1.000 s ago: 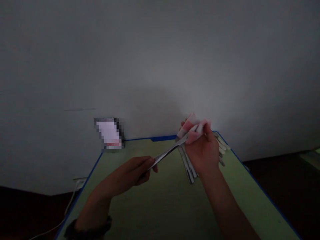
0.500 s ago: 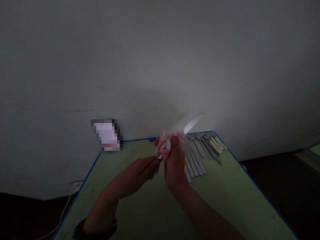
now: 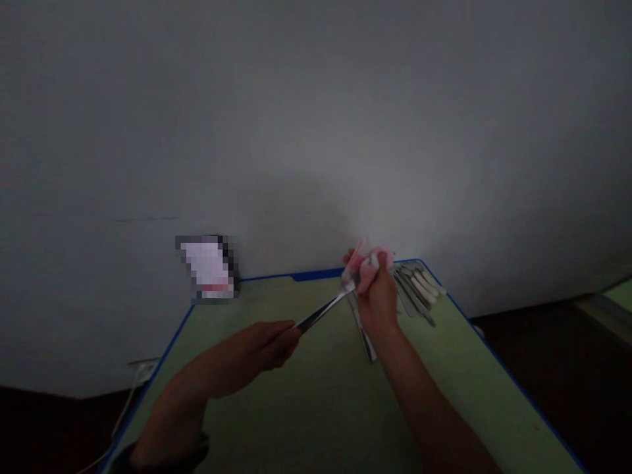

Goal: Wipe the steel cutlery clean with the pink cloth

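Note:
My left hand (image 3: 274,343) is closed round the handle end of a shiny metal table knife (image 3: 323,312), which slants up to the right over the table. My right hand (image 3: 379,293) is closed on a pink and white cloth (image 3: 368,264), wrapped about the far end of the knife, so the tip is hidden. Below and behind the right wrist lies some silver cutlery (image 3: 368,345), mostly covered by the hand. To its right, more cutlery (image 3: 415,296) lies side by side, with several pale handles (image 3: 428,283) among it.
The green table (image 3: 296,408) has a blue edge and stands against a grey wall (image 3: 306,131). A blurred-out upright device (image 3: 207,263) is at the back left corner. A white cable (image 3: 126,408) hangs beside the table's left edge.
My right hand and the cloth have moved right along the knife, towards its tip. My left hand has shifted left and slightly down. The blade that stuck out beyond the cloth is now covered.

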Motion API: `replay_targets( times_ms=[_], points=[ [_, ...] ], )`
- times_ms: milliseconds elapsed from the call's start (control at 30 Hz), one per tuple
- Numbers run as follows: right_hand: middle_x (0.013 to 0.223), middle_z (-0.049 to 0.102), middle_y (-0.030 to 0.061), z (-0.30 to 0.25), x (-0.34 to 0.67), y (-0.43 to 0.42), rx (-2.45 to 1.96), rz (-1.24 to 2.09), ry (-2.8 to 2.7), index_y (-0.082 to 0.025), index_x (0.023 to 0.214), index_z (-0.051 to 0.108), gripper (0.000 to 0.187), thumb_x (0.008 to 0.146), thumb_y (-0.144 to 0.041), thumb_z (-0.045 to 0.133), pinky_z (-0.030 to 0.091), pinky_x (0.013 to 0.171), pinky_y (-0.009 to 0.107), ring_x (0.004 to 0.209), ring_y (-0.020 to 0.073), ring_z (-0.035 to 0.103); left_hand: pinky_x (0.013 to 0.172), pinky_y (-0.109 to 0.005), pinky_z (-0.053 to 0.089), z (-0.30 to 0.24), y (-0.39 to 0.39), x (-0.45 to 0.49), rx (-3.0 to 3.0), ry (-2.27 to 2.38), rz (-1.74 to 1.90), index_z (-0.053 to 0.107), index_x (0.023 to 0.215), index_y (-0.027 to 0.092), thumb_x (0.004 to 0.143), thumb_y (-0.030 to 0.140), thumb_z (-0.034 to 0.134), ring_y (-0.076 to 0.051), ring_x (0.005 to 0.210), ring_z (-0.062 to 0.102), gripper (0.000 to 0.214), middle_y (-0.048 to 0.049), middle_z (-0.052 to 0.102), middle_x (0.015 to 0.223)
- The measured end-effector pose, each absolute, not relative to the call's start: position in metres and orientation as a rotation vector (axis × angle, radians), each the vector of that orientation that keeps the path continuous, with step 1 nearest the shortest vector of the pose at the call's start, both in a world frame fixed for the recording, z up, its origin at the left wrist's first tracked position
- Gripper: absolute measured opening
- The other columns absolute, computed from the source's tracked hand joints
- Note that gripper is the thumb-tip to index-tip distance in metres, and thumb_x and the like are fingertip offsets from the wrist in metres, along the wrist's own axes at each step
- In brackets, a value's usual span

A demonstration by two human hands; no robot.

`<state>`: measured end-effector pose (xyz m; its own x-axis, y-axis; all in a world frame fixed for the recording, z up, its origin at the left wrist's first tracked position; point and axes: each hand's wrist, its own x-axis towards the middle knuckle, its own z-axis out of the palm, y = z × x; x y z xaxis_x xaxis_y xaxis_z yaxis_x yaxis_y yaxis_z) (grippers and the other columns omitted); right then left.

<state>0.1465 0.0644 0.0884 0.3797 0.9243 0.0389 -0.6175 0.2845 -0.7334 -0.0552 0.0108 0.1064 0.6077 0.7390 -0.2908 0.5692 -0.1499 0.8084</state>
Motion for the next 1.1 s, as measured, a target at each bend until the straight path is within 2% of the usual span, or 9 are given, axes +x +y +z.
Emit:
replay_targets(
  times_ms=[267,467,667,867,1000,1100],
  points=[
    [0.081,0.069,0.004,0.095,0.171,0.071,-0.639,1.05,-0.325,-0.015,0.101,0.058,0.037,0.086,-0.046,0.043,0.049,0.081,0.034,0.075,0.0152,0.067,0.054,-0.023,0.031,0.106,0.014,-0.06,1.958,1.087,0.177,0.044,0.072,0.019,0.092,0.05,0.029,-0.011,0.058,0.036,0.04,0.0038,0.04,0.065],
    [0.087,0.07,0.0095,0.09,0.144,0.058,-0.747,1.059,-0.474,-0.011,0.096,0.063,0.052,0.085,-0.055,0.039,0.046,0.083,0.035,0.08,0.0173,0.066,0.053,-0.023,0.032,0.107,0.014,-0.055,2.011,1.165,0.241,0.044,0.07,0.019,0.092,0.049,0.029,-0.011,0.056,0.037,0.04,0.0038,0.042,0.063],
    [0.078,0.07,0.0088,0.077,0.096,0.031,-0.882,1.156,-0.735,-0.012,0.083,0.068,0.056,0.086,-0.057,0.036,0.048,0.069,0.029,0.069,0.0162,0.064,0.054,-0.022,0.034,0.103,0.019,-0.034,2.001,1.169,0.345,0.046,0.071,0.018,0.091,0.043,0.029,-0.011,0.057,0.04,0.036,0.0024,0.047,0.064],
    [0.081,0.07,0.0079,0.073,0.089,0.026,-0.845,1.265,-0.763,-0.014,0.089,0.068,0.056,0.084,-0.06,0.037,0.047,0.056,0.025,0.064,0.0149,0.063,0.061,-0.023,0.039,0.103,0.016,-0.034,1.944,1.034,0.443,0.052,0.09,0.017,0.093,0.04,0.03,-0.011,0.065,0.046,0.031,-0.0003,0.054,0.075],
    [0.078,0.069,0.0076,0.082,0.096,0.024,-0.856,1.305,-0.736,-0.012,0.094,0.067,0.058,0.082,-0.062,0.04,0.039,0.04,0.019,0.05,0.0105,0.056,0.064,-0.022,0.042,0.112,0.011,-0.039,1.939,0.845,0.41,0.052,0.098,0.018,0.094,0.036,0.03,-0.01,0.064,0.049,0.028,-0.0006,0.059,0.078],
    [0.06,0.063,0.0021,0.083,0.093,0.02,-0.821,1.391,-0.772,-0.011,0.095,0.065,0.059,0.08,-0.063,0.04,0.033,0.032,0.019,0.037,0.0079,0.046,0.065,-0.022,0.042,0.113,0.013,-0.041,2.001,0.889,0.423,0.057,0.089,0.018,0.095,0.034,0.031,-0.01,0.066,0.053,0.031,-0.0012,0.063,0.078]
  ],
)
